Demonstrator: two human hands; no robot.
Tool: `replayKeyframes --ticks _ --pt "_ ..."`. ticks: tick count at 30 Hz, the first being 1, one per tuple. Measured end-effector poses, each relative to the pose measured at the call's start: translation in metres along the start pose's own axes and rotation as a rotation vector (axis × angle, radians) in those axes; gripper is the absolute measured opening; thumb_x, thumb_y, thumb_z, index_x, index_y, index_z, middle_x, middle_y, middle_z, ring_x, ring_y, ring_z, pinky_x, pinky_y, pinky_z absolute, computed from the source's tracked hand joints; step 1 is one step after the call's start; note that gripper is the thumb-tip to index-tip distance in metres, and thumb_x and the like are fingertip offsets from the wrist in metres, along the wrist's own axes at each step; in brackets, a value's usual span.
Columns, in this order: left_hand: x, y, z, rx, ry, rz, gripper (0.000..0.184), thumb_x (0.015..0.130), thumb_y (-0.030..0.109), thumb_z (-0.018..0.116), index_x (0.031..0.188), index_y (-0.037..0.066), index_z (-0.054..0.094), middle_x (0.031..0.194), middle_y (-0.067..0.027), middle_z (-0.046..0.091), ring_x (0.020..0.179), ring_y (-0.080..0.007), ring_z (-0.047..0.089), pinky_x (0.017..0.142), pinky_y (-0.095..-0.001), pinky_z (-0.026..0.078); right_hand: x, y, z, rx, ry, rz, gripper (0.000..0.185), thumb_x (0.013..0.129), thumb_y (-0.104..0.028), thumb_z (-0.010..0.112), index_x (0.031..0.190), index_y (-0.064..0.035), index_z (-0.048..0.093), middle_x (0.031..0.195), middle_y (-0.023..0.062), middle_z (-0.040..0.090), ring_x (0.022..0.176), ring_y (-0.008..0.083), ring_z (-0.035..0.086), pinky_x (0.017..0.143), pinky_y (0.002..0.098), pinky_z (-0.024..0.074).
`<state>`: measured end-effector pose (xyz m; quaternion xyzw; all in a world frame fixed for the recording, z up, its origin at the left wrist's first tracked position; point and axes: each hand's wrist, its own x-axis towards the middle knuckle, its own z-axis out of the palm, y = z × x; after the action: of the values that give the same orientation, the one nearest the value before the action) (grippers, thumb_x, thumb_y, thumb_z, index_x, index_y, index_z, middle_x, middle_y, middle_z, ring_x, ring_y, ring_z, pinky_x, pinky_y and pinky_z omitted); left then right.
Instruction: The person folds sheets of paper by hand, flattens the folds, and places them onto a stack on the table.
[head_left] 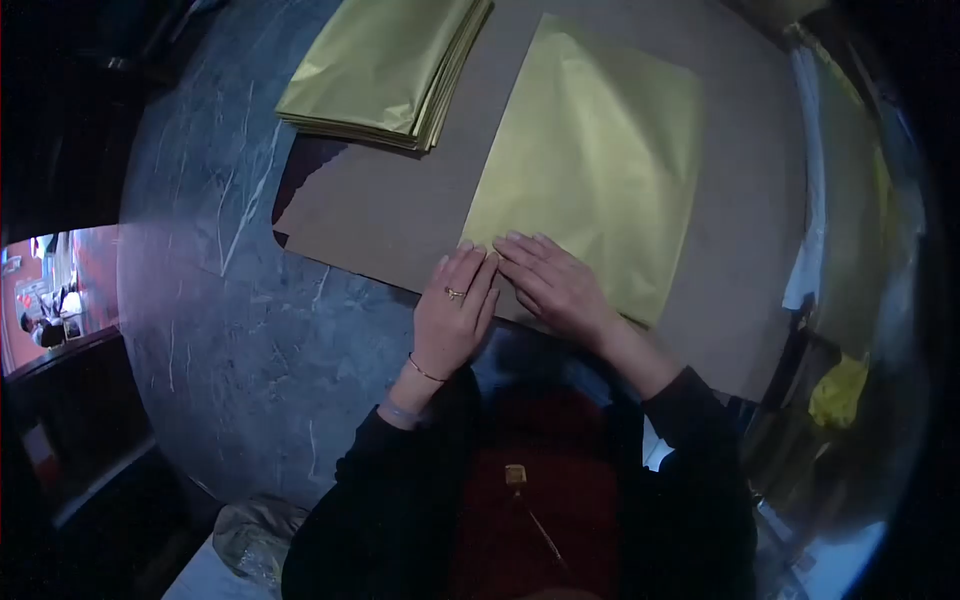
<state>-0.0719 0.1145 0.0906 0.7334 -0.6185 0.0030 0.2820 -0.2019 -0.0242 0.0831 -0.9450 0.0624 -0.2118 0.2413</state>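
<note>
A yellow paper sheet or flat bag [590, 170] lies slanted on a brown board [390, 205], its surface slightly creased. My left hand [455, 310], with a ring and a thin bracelet, rests its fingertips at the near left corner of the paper. Beside it my right hand [555, 285] lies palm down on the near edge, fingers stretched and fingertips close to the left ones. Whether either hand pinches the paper edge is hidden, but the fingers look flat. A stack of folded yellow paper [375, 65] sits at the board's upper left.
The board lies on a grey marbled table [270, 340]. Clear plastic and a yellow crumpled piece [838, 392] are at the right. A grey bundle [258, 540] is at the lower left. Far left, a person [45, 330] shows in a bright area.
</note>
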Motion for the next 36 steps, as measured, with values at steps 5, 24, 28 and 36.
replayKeyframes --ticks 5,24,28,36 --pt "0.003 -0.002 -0.001 0.039 -0.021 0.018 0.037 0.081 0.011 0.063 0.117 0.006 0.06 0.119 -0.012 0.054 0.115 -0.0302 0.051 0.096 -0.0433 0.043 -0.011 -0.006 -0.003 -0.002 -0.076 0.127 0.044 0.078 -0.004 0.061 0.121 -0.0051 0.053 0.134 0.0099 0.049 0.126 0.0266 0.046 0.105 0.0433 0.035" --pt "0.046 0.011 0.008 0.142 -0.058 0.06 0.017 0.083 0.014 0.066 0.091 0.007 0.053 0.12 -0.0051 0.058 0.104 -0.0258 0.061 0.074 -0.0314 0.053 -0.148 -0.052 -0.056 -0.326 0.274 0.774 0.054 0.08 -0.012 0.066 0.128 -0.0078 0.044 0.142 0.0179 0.036 0.127 0.0337 0.042 0.104 0.0502 0.0308" --pt "0.046 0.011 0.008 0.137 -0.073 0.031 0.016 0.084 0.017 0.065 0.095 0.009 0.056 0.118 -0.0047 0.06 0.104 -0.0248 0.061 0.075 -0.0319 0.053 -0.15 -0.04 -0.052 -0.229 0.458 0.881 0.058 0.075 -0.012 0.07 0.128 -0.008 0.045 0.142 0.0175 0.036 0.125 0.036 0.042 0.103 0.0526 0.0312" --pt "0.047 0.011 0.004 0.123 -0.088 0.0 0.023 0.085 0.018 0.065 0.106 0.011 0.059 0.117 -0.0042 0.061 0.105 -0.0242 0.061 0.079 -0.0316 0.052 -0.122 -0.031 -0.05 -0.236 0.386 0.972 0.064 0.07 -0.007 0.069 0.13 -0.0041 0.044 0.142 0.0181 0.036 0.127 0.0388 0.038 0.107 0.0499 0.0274"
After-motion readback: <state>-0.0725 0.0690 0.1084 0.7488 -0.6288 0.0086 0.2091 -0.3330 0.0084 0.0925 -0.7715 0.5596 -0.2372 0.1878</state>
